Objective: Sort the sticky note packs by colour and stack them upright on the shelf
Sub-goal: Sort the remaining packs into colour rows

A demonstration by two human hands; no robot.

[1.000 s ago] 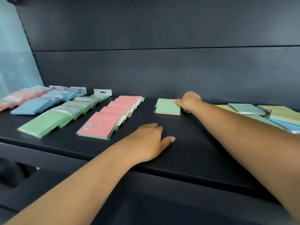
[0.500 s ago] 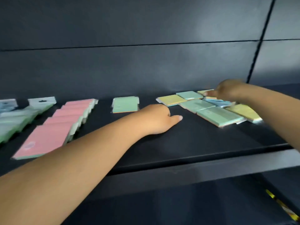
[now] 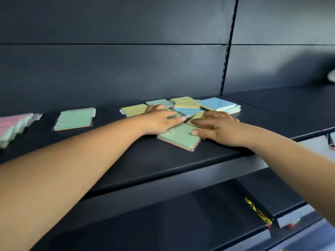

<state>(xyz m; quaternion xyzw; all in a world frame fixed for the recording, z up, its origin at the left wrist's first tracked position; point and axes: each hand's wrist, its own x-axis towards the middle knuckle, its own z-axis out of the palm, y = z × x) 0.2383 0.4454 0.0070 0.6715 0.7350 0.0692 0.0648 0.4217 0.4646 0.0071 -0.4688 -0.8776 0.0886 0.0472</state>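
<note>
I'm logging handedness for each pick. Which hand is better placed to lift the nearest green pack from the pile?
Probably the right hand: its thumb already lies on the green pack, at the free right edge. The left hand rests flat across the pack's far side and on neighbouring packs.

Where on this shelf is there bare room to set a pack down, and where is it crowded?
Bare shelf lies between the lone green pack and the jumbled pile, and along the front edge. Crowded: the pile, under the left hand and right hand.

slotted upright (image 3: 228,51) | dark back panel (image 3: 112,69) | yellow item (image 3: 257,211) on lower shelf (image 3: 253,194)
</note>
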